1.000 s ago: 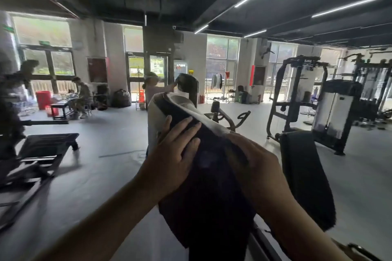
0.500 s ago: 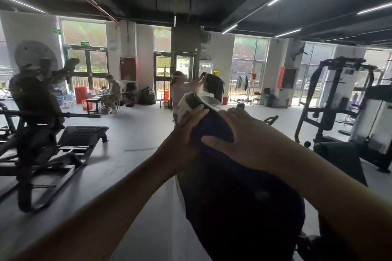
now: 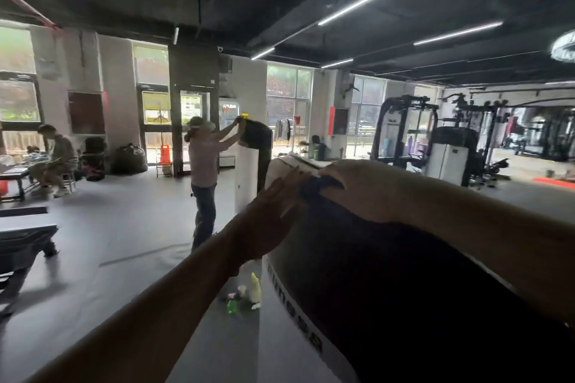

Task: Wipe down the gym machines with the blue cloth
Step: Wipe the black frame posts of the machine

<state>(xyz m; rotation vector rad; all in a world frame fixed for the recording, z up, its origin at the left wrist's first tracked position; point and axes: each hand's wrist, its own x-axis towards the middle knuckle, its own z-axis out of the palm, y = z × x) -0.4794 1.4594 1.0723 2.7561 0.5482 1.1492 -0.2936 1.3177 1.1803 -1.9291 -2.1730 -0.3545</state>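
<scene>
A tall gym machine [image 3: 280,336] with a white side and a dark front panel fills the lower right, close to me. Its top edge is at mid-frame. My right hand [image 3: 357,190] lies over that top, its fingers curled round a dark blue cloth [image 3: 317,188] of which only a small fold shows. My left hand [image 3: 270,218] rests flat against the machine's upper left side with straight fingers, just left of the cloth.
Spray bottles [image 3: 249,295] stand on the floor by the machine's base. A person [image 3: 203,177] wipes another white machine [image 3: 247,177] a few steps ahead. A seated person [image 3: 56,158] is at far left, a black bench [image 3: 21,242] at left, weight machines [image 3: 448,149] at right.
The view has swung right and closer to the machine. Both hands slid up to its top edge; the cloth, spread under my hands before, is now bunched under my right hand.
</scene>
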